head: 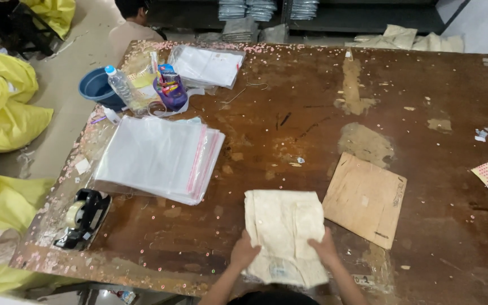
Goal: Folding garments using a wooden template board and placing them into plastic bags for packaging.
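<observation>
A folded cream cloth (282, 223) lies on the worn brown table (312, 113) near its front edge. My left hand (245, 252) presses on the cloth's lower left side. My right hand (324, 248) rests on its lower right side. Both hands lie flat against the fabric, fingers on top of it. A small label shows at the cloth's bottom edge between my wrists.
A stack of clear zip bags (159, 157) lies to the left, a black tape dispenser (83, 217) near the front left corner. A cardboard sheet (365, 197) sits right of the cloth. A water bottle (121, 86), blue bowl (96, 86) and another person (132, 17) are at the back left.
</observation>
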